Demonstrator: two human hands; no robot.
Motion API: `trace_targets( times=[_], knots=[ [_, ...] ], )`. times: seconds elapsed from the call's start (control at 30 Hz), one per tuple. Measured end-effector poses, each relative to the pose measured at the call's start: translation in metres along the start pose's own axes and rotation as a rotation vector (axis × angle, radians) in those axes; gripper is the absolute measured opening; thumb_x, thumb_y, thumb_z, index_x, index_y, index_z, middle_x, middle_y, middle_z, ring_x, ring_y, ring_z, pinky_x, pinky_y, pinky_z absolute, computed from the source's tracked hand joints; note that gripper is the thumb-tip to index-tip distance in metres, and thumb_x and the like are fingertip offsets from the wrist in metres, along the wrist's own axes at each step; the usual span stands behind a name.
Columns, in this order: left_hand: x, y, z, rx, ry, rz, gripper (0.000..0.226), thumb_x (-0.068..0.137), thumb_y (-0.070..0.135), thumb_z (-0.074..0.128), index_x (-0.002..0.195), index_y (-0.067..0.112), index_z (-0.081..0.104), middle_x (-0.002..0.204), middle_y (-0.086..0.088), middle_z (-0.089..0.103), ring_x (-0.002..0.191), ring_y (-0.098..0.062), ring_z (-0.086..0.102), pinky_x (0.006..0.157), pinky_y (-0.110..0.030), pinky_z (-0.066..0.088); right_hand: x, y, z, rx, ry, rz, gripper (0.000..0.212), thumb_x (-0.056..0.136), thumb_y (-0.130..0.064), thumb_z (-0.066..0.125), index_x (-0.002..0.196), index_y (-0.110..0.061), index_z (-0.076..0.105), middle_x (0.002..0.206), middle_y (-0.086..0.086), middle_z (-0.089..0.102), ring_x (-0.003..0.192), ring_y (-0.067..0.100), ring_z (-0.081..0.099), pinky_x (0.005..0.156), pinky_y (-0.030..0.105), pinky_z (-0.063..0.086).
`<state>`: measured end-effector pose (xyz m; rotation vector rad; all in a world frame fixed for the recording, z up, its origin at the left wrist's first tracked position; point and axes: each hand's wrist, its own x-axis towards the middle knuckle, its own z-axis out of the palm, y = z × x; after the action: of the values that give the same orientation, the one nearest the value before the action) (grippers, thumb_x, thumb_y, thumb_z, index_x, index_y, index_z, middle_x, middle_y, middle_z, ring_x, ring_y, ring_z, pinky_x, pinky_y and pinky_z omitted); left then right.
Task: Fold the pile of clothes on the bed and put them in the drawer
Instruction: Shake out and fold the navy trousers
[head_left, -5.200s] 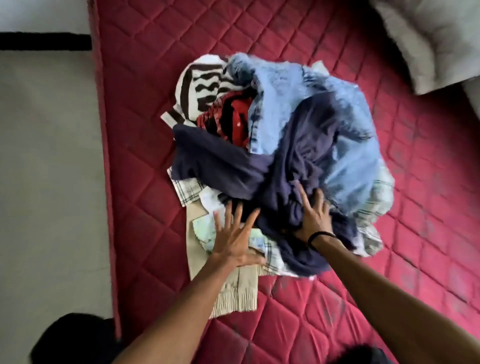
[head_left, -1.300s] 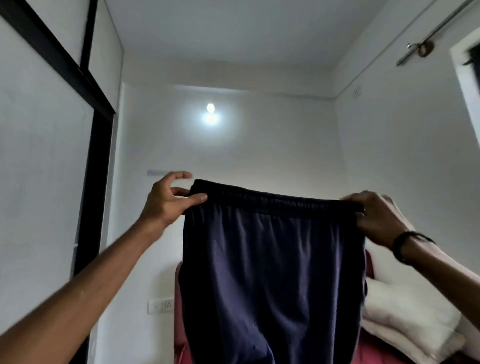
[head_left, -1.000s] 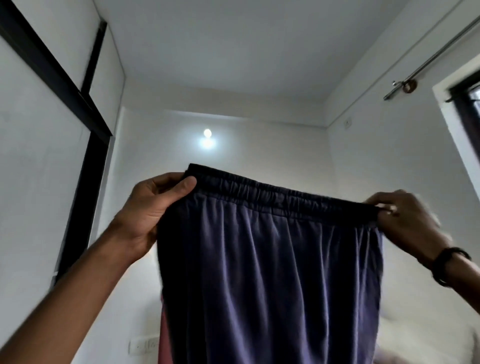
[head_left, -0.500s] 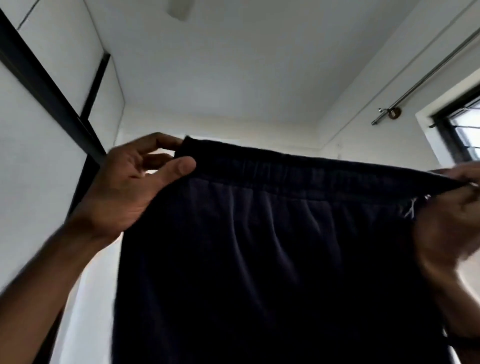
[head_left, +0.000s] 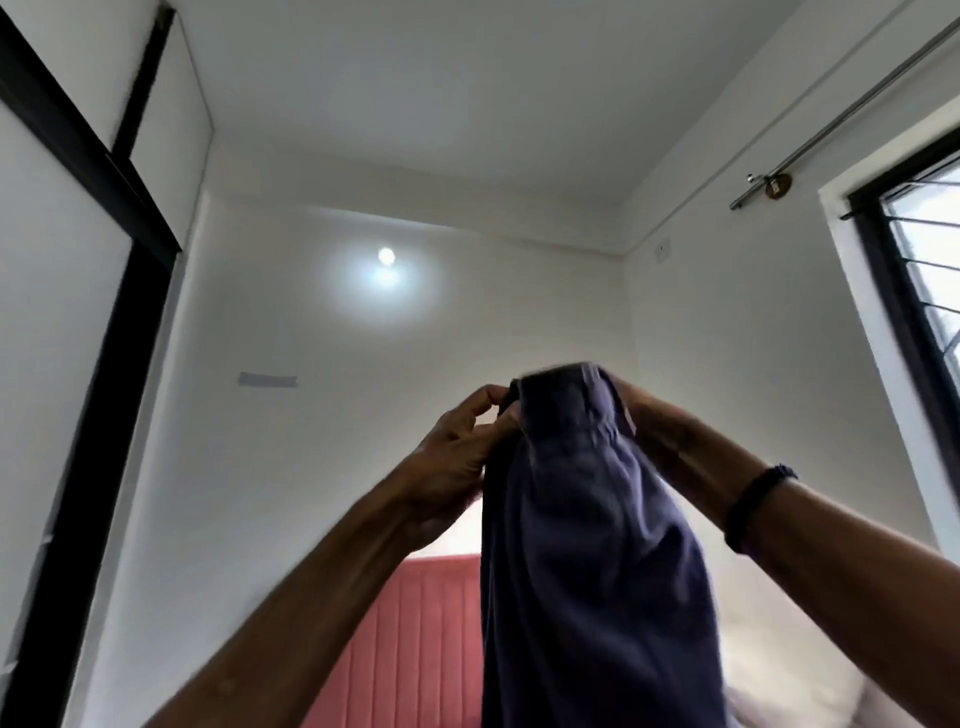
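Navy trousers (head_left: 587, 545) hang folded lengthwise, waistband up, w/ both your hands at top. Your left hand (head_left: 457, 457) pinches waistband edge; right hand (head_left: 654, 431) is mostly hidden behind fabric, grip can't be confirmed.

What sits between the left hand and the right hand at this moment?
In the head view, only the navy pants: their bunched top fills the gap between the left hand and the right hand, and the rest hangs down below.
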<state>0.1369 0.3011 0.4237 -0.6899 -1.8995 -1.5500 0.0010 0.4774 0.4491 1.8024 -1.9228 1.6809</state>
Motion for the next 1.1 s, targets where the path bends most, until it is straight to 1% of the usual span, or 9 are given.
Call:
trace_targets(
  times=[0.2,0.27,0.33,0.4,0.53,0.7,0.8,0.97,1.1],
  knots=[
    [-0.001,-0.04,-0.014,0.175,0.207,0.011,0.017,0.087,0.038,0.08,0.094,0.023,0.073,0.094,-0.008,0.079,0.086,-0.018,0.074,0.07,-0.028,0.058,0.035,-0.024,0.007,-0.296,-0.134,0.146,0.028,0.09,0.007,0.053,0.082,-0.008,0.074,0.076,0.0,0.071,0.061,0.008,0.062,0.055,0.022,0.051],
    [0.001,-0.05,-0.024,0.334,0.407,0.075,0.017,0.083,0.036,0.085,0.09,0.024,0.075,0.087,-0.002,0.078,0.079,-0.013,0.073,0.066,-0.026,0.056,0.029,-0.029,0.009,-0.18,-0.211,0.31,0.021,0.094,-0.02,0.057,0.092,-0.014,0.077,0.087,0.001,0.069,0.065,0.014,0.06,0.056,0.028,0.05],
    [0.002,-0.056,-0.037,0.403,0.563,0.158,0.017,0.082,0.032,0.086,0.088,0.022,0.075,0.085,0.002,0.077,0.078,-0.01,0.071,0.072,-0.03,0.057,0.021,-0.023,0.013,-0.273,-0.328,0.432,0.042,0.086,-0.06,0.063,0.096,-0.022,0.078,0.095,0.001,0.069,0.072,0.019,0.06,0.061,0.031,0.05],
    [0.001,-0.056,-0.047,0.373,0.599,0.223,0.018,0.083,0.029,0.086,0.09,0.018,0.075,0.089,0.001,0.077,0.082,-0.011,0.071,0.081,-0.037,0.057,0.009,-0.009,0.024,-0.488,-0.466,0.462,0.061,0.081,-0.078,0.063,0.106,-0.024,0.078,0.105,-0.003,0.075,0.086,0.022,0.069,0.07,0.036,0.058],
    [-0.005,-0.051,-0.069,0.352,0.533,0.272,0.022,0.081,0.034,0.085,0.092,0.018,0.076,0.092,0.001,0.078,0.086,-0.011,0.071,0.085,-0.039,0.057,-0.005,0.023,0.051,-0.668,-0.551,0.372,0.038,0.075,-0.065,0.08,0.092,-0.032,0.076,0.095,-0.002,0.077,0.096,0.024,0.074,0.082,0.04,0.064],
    [-0.026,-0.042,-0.1,0.475,0.55,0.235,0.02,0.083,0.035,0.085,0.094,0.022,0.076,0.093,0.005,0.078,0.087,-0.024,0.073,0.084,-0.046,0.059,0.023,0.007,0.028,-0.833,-0.189,0.192,0.048,0.067,-0.059,0.089,0.06,-0.016,0.07,0.059,-0.005,0.07,0.057,0.011,0.07,0.05,0.021,0.051],
    [-0.029,-0.034,-0.113,0.476,0.554,0.207,0.024,0.084,0.035,0.084,0.102,0.028,0.071,0.097,0.007,0.078,0.077,-0.031,0.069,0.077,-0.043,0.061,0.046,-0.013,0.013,-0.521,-0.061,0.067,0.028,0.064,-0.023,0.098,0.075,-0.01,0.076,0.069,0.001,0.07,0.069,0.013,0.07,0.059,0.024,0.056],
    [-0.008,0.012,-0.116,0.574,0.674,0.273,0.036,0.093,0.023,0.075,0.127,0.032,0.065,0.112,0.005,0.075,0.079,-0.022,0.065,0.087,-0.042,0.058,0.07,-0.052,0.004,-0.065,0.174,-0.076,0.067,0.078,0.014,0.077,0.133,-0.02,0.058,0.101,0.019,0.075,0.09,0.027,0.074,0.076,0.037,0.063],
    [0.021,0.078,-0.096,1.05,0.781,0.531,0.031,0.103,0.019,0.056,0.134,0.025,0.059,0.123,0.005,0.07,0.103,-0.029,0.068,0.087,-0.04,0.05,0.091,-0.106,0.018,-0.018,0.628,-0.183,0.029,0.082,0.012,0.069,0.1,-0.011,0.073,0.097,0.01,0.074,0.095,0.028,0.071,0.088,0.041,0.061]
  ],
)
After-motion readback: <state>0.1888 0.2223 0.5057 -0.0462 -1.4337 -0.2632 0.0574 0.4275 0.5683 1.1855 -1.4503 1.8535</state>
